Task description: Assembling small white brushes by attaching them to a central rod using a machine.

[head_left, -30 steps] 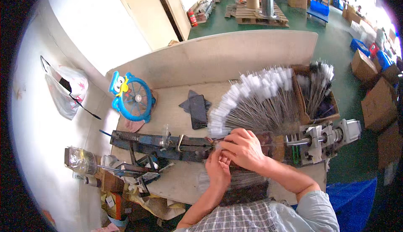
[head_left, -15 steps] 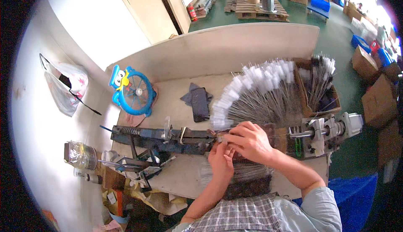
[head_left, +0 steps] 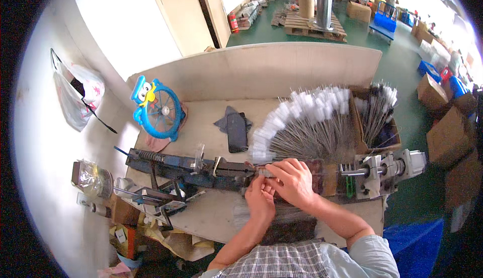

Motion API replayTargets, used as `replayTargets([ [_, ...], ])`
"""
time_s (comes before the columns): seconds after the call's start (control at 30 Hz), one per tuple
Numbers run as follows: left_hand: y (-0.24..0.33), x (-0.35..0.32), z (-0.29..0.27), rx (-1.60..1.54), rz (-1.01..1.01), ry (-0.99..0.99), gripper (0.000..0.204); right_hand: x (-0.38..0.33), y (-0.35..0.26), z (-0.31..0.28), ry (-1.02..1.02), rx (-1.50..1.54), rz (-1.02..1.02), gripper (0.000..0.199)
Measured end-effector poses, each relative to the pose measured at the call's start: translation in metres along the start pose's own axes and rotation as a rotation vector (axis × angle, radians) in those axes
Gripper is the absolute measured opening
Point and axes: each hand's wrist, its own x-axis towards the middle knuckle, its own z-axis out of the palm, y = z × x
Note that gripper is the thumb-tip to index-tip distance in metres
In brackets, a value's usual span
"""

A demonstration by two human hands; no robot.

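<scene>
My left hand is closed in a pinch at the right end of a long dark metal bench machine. Pressed close to it, my right hand bends its fingers over the same spot from the right. Between the fingertips shows a small whitish piece, too small and covered to name. Just beyond my hands fans a big pile of wire brushes with white bristle tips. More thin wires lie under my wrists, partly hidden by my forearms.
On the right stands a motor unit with a metal shaft. Behind it, a cardboard box holds dark-tipped brushes. A phone lies on a cloth, left of the pile. A blue duck-shaped fan stands far left. A low board edges the table's back.
My view has tilted up slightly, so the table sits lower in the picture. Both hands stay together at the machine's end, with the right fingers shifted slightly.
</scene>
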Motion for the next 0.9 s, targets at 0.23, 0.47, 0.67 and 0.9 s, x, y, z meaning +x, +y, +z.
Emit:
replayTargets([
  [0.23,-0.001,-0.002,0.001,0.006,0.002,-0.022,0.007,-0.005,0.004,-0.002,0.059,-0.059,-0.045,0.026],
  [0.47,-0.002,0.0,0.001,0.012,0.014,-0.018,0.006,-0.005,0.011,-0.004,0.007,-0.046,-0.065,0.022],
  [0.67,-0.004,0.003,-0.014,-0.072,-0.035,-0.132,0.003,-0.003,0.003,-0.007,-0.017,-0.024,-0.058,0.024],
  [0.9,-0.002,-0.003,0.005,0.035,0.014,-0.045,0.007,-0.005,0.007,-0.007,-0.058,-0.017,-0.024,0.023],
])
